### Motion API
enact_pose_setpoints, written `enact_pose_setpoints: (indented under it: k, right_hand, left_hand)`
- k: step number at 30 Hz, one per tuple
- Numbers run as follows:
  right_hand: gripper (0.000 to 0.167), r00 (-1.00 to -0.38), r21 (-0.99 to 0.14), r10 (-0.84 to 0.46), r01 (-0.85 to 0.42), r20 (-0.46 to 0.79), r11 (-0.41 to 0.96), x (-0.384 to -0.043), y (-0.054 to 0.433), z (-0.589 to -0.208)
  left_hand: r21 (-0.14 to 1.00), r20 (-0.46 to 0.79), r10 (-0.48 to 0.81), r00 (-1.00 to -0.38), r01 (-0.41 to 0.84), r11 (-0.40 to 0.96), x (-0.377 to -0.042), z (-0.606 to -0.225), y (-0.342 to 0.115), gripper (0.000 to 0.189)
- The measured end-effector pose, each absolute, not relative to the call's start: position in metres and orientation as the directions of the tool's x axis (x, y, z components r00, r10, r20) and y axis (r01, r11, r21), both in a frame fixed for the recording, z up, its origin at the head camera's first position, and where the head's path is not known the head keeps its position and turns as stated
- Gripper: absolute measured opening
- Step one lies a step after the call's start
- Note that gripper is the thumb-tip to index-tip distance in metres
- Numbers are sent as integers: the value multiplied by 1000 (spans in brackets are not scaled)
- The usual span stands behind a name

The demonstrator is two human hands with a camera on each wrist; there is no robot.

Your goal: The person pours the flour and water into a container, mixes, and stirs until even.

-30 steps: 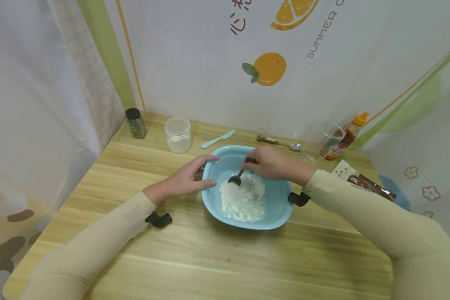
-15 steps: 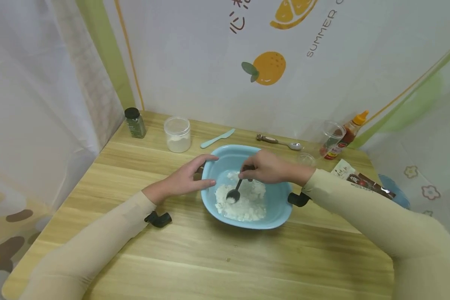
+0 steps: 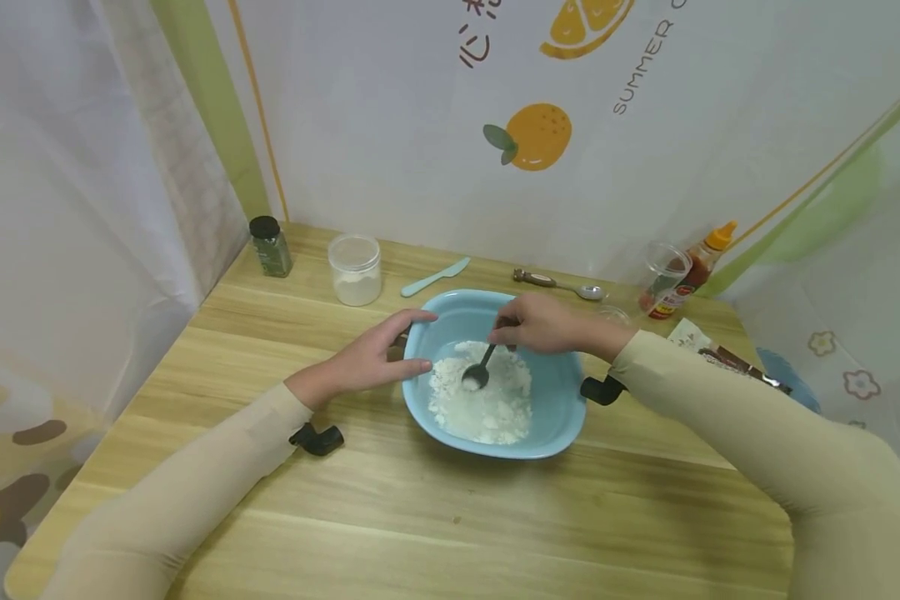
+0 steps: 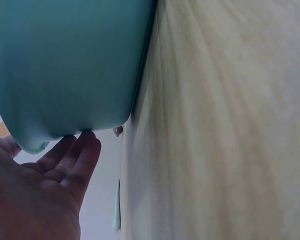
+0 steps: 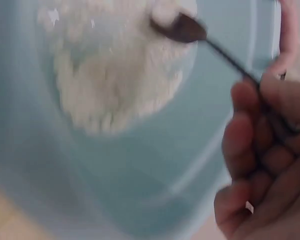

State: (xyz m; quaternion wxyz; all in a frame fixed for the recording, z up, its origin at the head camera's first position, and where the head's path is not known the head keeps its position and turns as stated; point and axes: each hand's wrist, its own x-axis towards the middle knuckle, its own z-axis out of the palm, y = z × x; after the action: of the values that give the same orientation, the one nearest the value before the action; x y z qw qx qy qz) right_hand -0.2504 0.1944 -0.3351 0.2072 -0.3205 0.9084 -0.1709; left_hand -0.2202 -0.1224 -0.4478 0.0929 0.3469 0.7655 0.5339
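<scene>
Mixing, likely — right hand (image 3: 537,323) pinches spoon (image 3: 480,372) at white powder (image 3: 495,412); left hand (image 3: 367,360) grips rim of basin (image 3: 558,412), nearer table's (image 3: 345,517) far edge. Next probably calls for working clumps inward.

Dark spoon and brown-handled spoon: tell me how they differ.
The dark spoon is held in the right hand; the brown-handled spoon lies on the table. The dark spoon's head is dark, the brown-handled spoon's silvery. The dark spoon slants down into the basin; the brown-handled spoon lies flat. Both have rounded heads.

Left-wrist view dim — right-wrist view blurry
</scene>
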Motion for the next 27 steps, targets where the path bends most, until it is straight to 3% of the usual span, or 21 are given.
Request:
enact_pose_setpoints:
  k: [3,8,10,16,22,27]
  right_hand:
    - [23,-758,-392,-596,-479,-267,785,-251,202,-333]
    - [24,-683,-457,-653,-490,-327,742,-246,198,-333]
    - [25,-685,-479,-665,-496,-298,724,-246,193,-336]
    - [28,-807,-389,-545,-438,-228,811,-250,202,-336]
    - [27,-749,-474,-595,-428,-290,770,-247,201,-337]
    - [28,-820,-408,-528,-414,-220,814,-247,204,-338]
  left_hand:
    - [879,228,631,-741,435,193,-221,-448,-122,71]
    - [875,223,626,-748,437,210,-220,-448,-121,71]
    - [875,224,625,-748,437,210,-220,-447,-121,71]
    - [872,229,627,-745,444,208,-219,-447,-122,71]
    - [871,233,622,-747,445,209,-220,-447,-123,70]
    - [876,223,624,-749,435,208,-220,-448,-124,71]
